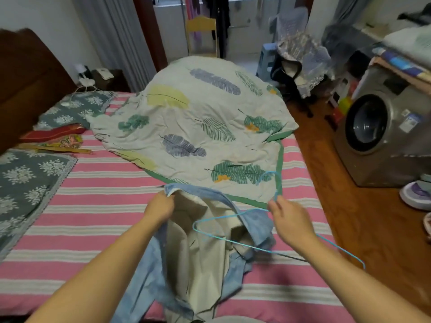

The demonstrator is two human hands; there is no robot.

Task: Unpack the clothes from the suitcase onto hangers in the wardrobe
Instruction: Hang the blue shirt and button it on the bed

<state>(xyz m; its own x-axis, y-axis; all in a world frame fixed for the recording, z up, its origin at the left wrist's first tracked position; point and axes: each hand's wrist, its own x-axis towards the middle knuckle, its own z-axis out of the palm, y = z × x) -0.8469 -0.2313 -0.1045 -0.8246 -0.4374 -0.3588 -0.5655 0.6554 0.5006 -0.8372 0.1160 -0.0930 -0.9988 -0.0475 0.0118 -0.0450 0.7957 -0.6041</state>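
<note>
A light blue garment with a cream lining (pixel 198 250) lies on the pink striped bed (pixel 98 206) in front of me. My left hand (pixel 161 207) grips its upper edge near the collar and lifts it. My right hand (pixel 289 217) pinches a thin blue wire hanger (pixel 224 238) just below its hook. The hanger's left shoulder sits over the garment's open neck, and its right end sticks out past my right wrist. No suitcase or wardrobe is in view.
A leaf-print quilt (pixel 200 127) is heaped on the bed beyond the garment. Grey floral pillows (pixel 25 178) lie at the left by the dark headboard. A washing machine (pixel 382 127) stands on the wood floor at the right, with covered furniture and a yellow chair (pixel 202 36) behind.
</note>
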